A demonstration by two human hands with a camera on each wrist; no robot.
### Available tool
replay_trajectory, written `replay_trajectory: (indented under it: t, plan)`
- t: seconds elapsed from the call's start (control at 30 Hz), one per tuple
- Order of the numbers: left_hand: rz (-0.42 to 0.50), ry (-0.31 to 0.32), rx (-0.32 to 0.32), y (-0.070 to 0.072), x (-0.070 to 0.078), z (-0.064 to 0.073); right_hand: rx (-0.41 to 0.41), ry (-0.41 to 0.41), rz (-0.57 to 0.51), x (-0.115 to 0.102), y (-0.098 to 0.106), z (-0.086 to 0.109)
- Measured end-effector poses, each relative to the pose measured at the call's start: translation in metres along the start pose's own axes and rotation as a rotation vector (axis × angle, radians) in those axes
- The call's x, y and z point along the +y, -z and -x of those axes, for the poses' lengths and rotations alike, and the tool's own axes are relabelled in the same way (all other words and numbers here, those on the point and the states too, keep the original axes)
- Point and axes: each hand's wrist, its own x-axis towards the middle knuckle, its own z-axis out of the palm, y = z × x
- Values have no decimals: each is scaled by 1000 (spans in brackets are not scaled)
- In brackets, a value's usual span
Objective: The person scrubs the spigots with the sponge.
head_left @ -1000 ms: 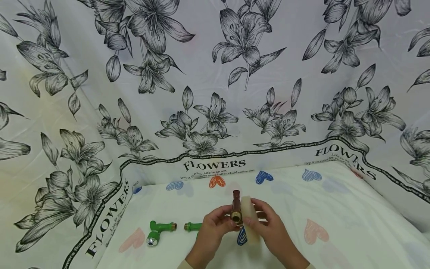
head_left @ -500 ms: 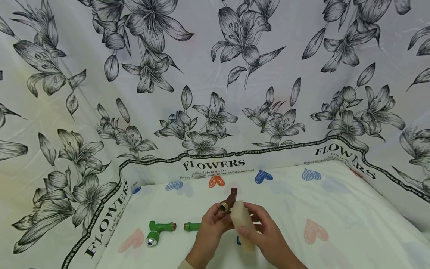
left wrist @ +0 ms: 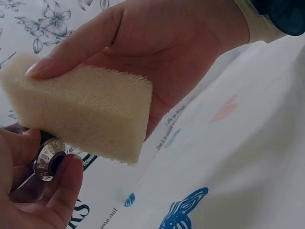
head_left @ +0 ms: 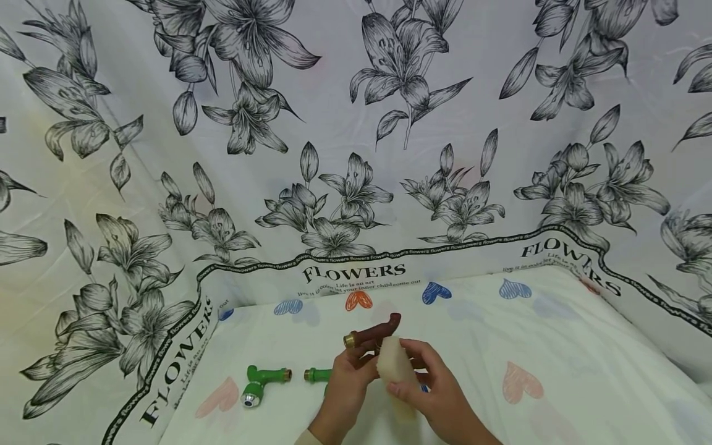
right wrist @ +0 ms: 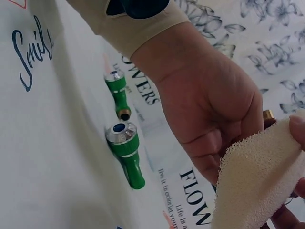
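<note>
My left hand [head_left: 345,386] grips a dark red faucet [head_left: 375,334] above the sheet. Its brass threaded end points left and its spout lies to the upper right. In the left wrist view the faucet's silver ring [left wrist: 44,164] shows between the left fingers. My right hand [head_left: 439,383] holds a thick cream sponge [head_left: 396,364], with the thumb on its near face. The sponge stands close beside the faucet and covers part of it; whether they touch, I cannot tell. In the right wrist view the sponge [right wrist: 259,176] partly hides the left fingers.
Left of my hands lies a green faucet [head_left: 267,375] with a silver end. A second green faucet [head_left: 318,374] is partly hidden behind my left hand; both show in the right wrist view. A white heart-printed sheet [head_left: 578,371] lies beneath, and a flower-printed curtain [head_left: 473,136] hangs behind.
The left hand has turned the dark red faucet so its brass end swings from facing me to pointing left. The sponge has shifted left and tilted. The green faucets stay put.
</note>
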Motion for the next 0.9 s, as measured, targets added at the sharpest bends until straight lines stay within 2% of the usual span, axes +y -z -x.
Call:
replay_trajectory:
  t: [0.1,0.2,0.43,0.57,0.67,0.77,0.9]
  plan:
    - [-21,-2,1,-1,-2,0,16,8,9,0,-1,0]
    - [1,-10,-24,0,-3,0,48,6,27,1,-1,-1]
    - [82,-20,-147,-1,0,4,94,-24,35,17,14,-11]
    - [104,-9,-217,-3,2,5,97,-48,48,20,25,-16]
    - [110,14,-242,-4,2,6,71,-64,30,20,27,-18]
    - [73,19,-213,-5,2,4,39,-78,5,18,25,-17]
    - [-35,-9,-91,-4,1,1,6,-60,4,12,18,-11]
